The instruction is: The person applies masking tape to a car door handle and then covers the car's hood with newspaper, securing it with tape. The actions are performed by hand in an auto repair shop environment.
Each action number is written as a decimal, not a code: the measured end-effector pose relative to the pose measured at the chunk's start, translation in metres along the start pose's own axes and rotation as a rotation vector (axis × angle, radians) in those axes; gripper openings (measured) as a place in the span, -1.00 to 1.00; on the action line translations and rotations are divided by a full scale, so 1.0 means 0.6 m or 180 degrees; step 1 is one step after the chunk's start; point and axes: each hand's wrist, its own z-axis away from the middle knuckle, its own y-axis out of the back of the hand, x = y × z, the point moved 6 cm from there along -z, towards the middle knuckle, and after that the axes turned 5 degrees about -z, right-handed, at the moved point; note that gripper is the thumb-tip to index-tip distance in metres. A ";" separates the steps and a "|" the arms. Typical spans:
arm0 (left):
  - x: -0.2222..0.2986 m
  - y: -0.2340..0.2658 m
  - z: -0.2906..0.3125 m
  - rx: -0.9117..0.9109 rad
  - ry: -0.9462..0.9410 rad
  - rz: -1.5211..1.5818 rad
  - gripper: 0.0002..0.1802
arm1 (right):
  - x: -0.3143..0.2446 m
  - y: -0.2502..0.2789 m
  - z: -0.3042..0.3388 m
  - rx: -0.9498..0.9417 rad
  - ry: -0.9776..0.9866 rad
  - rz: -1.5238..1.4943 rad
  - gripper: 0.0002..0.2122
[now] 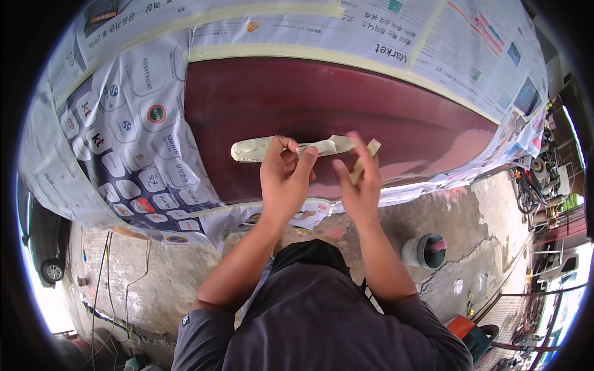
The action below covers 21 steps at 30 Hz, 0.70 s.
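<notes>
My left hand (285,170) is closed, thumb and index finger pinching a pale strip of masking tape (326,147). The strip stretches right, in front of a taped-over door handle (249,150) on a dark red car panel (247,93). My right hand (362,185) is beside the strip's right end, its index finger raised and a little blurred. It holds cream masking tape (374,147), seen nearly edge-on. My fingers hide much of that tape, so whether it is a whole roll is unclear. Both hands are close in front of the panel.
Newspaper sheets (297,34) edged with tape surround the red panel. A grey bucket (411,252) stands on the concrete floor to the right. Cables (102,278) hang and trail at left, near a dark car (46,241). An orange and dark machine (470,337) sits at lower right.
</notes>
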 end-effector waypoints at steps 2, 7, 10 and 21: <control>0.000 -0.004 -0.014 -0.0015 0.0033 -0.0156 -0.73 | 0.010 -0.020 -0.019 0.0158 0.0064 0.0038 -0.76; 0.002 0.003 -0.043 0.0058 -0.0141 -0.1095 -0.73 | 0.015 -0.033 -0.058 0.0316 0.0166 0.0139 -0.88; 0.051 0.002 -0.042 0.0697 -0.1821 -0.2986 -0.74 | 0.026 -0.034 -0.071 0.0411 0.0118 0.0102 -0.86; 0.053 -0.010 -0.092 0.0058 -0.1315 -0.4921 -0.81 | 0.027 -0.051 -0.097 0.0151 0.0240 0.1280 -0.79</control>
